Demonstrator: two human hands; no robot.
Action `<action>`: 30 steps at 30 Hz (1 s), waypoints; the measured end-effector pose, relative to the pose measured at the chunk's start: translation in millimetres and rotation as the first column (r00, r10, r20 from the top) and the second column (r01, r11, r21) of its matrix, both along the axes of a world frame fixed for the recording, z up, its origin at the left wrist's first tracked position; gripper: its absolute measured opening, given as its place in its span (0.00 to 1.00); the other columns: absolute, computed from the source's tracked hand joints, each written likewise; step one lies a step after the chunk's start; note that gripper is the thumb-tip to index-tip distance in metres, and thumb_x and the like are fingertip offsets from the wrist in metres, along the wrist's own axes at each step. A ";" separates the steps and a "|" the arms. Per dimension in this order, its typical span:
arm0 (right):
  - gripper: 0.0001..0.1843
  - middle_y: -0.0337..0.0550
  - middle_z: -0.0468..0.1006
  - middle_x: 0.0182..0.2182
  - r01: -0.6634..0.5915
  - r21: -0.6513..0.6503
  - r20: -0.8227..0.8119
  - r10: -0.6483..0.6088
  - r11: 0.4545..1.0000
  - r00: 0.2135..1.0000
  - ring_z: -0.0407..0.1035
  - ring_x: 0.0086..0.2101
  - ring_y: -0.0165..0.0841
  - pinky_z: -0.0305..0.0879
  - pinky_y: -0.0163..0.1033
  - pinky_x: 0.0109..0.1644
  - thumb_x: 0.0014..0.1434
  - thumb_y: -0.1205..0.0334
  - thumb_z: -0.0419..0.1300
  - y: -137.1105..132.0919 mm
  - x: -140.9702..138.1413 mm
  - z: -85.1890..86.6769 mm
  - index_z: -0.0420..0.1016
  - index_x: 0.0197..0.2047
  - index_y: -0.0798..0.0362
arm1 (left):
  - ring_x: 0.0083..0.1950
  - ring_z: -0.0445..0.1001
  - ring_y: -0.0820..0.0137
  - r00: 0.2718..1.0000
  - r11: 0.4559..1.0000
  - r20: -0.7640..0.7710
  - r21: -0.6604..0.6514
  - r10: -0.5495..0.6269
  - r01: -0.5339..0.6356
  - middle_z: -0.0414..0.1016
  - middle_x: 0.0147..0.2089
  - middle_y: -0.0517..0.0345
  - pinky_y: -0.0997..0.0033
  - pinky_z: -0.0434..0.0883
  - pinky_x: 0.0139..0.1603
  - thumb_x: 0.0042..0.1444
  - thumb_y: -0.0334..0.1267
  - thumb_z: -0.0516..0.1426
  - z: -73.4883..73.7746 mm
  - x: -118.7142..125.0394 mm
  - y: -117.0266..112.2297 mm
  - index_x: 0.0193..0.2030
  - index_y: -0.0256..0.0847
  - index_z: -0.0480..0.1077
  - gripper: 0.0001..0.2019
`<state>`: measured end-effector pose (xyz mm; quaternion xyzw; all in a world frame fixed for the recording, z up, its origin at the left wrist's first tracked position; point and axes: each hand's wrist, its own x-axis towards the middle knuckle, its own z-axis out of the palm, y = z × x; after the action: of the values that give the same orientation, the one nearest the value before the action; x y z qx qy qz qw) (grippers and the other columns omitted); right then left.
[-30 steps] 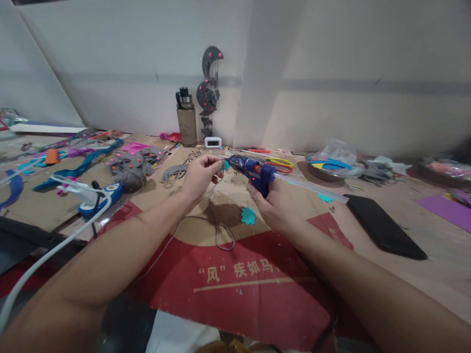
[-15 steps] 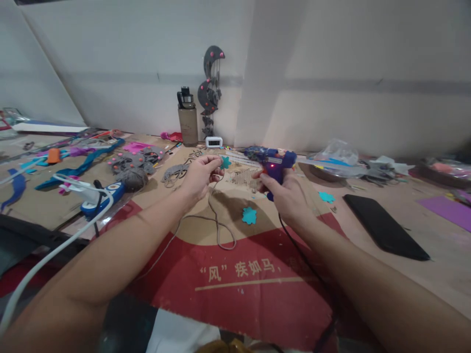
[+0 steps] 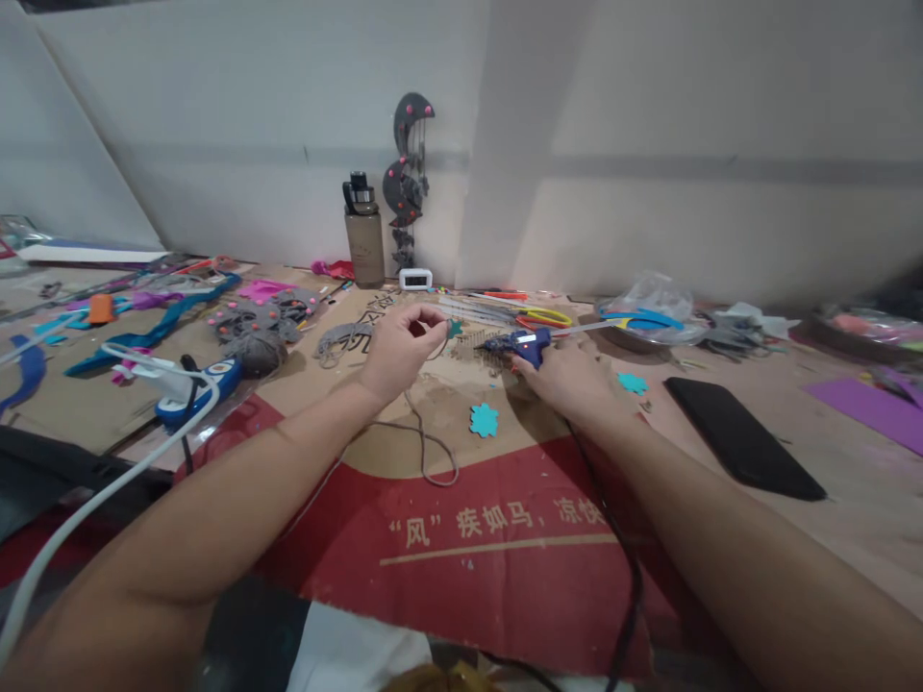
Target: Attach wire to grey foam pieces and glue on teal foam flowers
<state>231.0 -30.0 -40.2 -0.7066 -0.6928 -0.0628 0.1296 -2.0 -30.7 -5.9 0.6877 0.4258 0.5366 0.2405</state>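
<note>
In the head view my left hand (image 3: pixel 408 348) pinches a small teal flower-shaped cutout (image 3: pixel 454 329) at its edge. A thin grey-brown cord (image 3: pixel 433 442) trails from beneath those fingers and loops on the cardboard. My right hand (image 3: pixel 566 377) is closed round a blue hot glue gun (image 3: pixel 524 344), held low over the board, nozzle pointing left toward the cutout. The gun's trigger side is hidden by the hand. Between my forearms lies another turquoise flower cutout (image 3: pixel 484 420), and a similar turquoise piece (image 3: pixel 633 383) sits right of my right hand.
A black phone (image 3: pixel 742 437) lies at right. Behind the hands are scissors (image 3: pixel 544 316), a white clock (image 3: pixel 415 280), a bottle (image 3: pixel 365 240) and a hanging moon ornament (image 3: pixel 404 192). A power strip (image 3: pixel 198 396), grey yarn (image 3: pixel 261 354) and a white cable (image 3: pixel 108 490) occupy the left.
My right hand has lowered the glue gun toward the board, uncovering the scissors behind. My left hand has shifted slightly right, and the cutout in it is now turned and darker.
</note>
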 end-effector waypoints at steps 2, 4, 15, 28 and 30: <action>0.27 0.72 0.71 0.47 0.042 0.102 0.037 -0.046 0.994 0.998 0.61 0.52 0.63 0.56 0.65 0.49 0.59 0.44 0.53 -1.6 3.9 4.6 0.77 0.36 0.63 | 0.28 0.66 0.76 0.992 0.989 -0.116 0.145 0.057 -0.040 0.72 0.28 0.60 0.74 0.63 0.29 0.52 0.35 0.59 -0.7 -0.4 -1.0 0.29 0.40 0.72 0.03; 0.21 0.68 0.73 0.44 0.027 0.185 -0.052 -0.018 0.982 0.998 0.63 0.49 0.59 0.57 0.62 0.49 0.58 0.47 0.56 -5.2 1.4 12.5 0.75 0.31 0.60 | 0.30 0.66 0.75 0.978 0.970 -0.191 0.240 0.086 -0.039 0.72 0.29 0.59 0.73 0.64 0.31 0.52 0.33 0.59 -2.1 -0.3 -1.1 0.29 0.40 0.72 0.03; 0.18 0.36 0.72 0.32 -0.325 0.274 -0.957 0.289 0.905 0.000 0.70 0.35 0.30 0.65 0.41 0.44 0.49 0.59 0.65 -32.1 -85.7 17.5 0.58 0.37 0.49 | 0.33 0.68 0.72 0.927 0.899 -0.345 0.438 0.145 0.023 0.72 0.31 0.59 0.70 0.66 0.36 0.54 0.32 0.57 -1.9 -0.8 -0.8 0.32 0.40 0.71 0.02; 0.05 0.32 0.61 0.24 -0.284 0.333 -0.940 0.341 0.899 -0.020 0.54 0.22 0.24 0.53 0.32 0.23 0.57 0.60 0.57 -25.7 -96.2 25.6 0.63 0.31 0.50 | 0.28 0.69 0.76 1.000 0.997 0.018 0.071 -0.010 0.009 0.73 0.29 0.60 0.75 0.67 0.29 0.52 0.37 0.61 -1.6 1.1 1.5 0.34 0.40 0.72 0.04; 0.05 0.33 0.63 0.26 -0.253 0.374 -0.913 0.402 0.892 0.069 0.55 0.24 0.25 0.54 0.33 0.26 0.57 0.60 0.56 -24.8 -95.1 22.4 0.64 0.32 0.50 | 0.26 0.68 0.77 0.996 0.999 0.081 -0.003 -0.048 0.048 0.72 0.27 0.61 0.76 0.66 0.26 0.51 0.38 0.62 -1.0 1.8 1.7 0.33 0.39 0.72 0.05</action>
<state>135.9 -54.8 -17.8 -0.3920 -0.5765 0.3986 0.5958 -0.2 -29.1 -6.8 0.6748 0.4004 0.5570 0.2722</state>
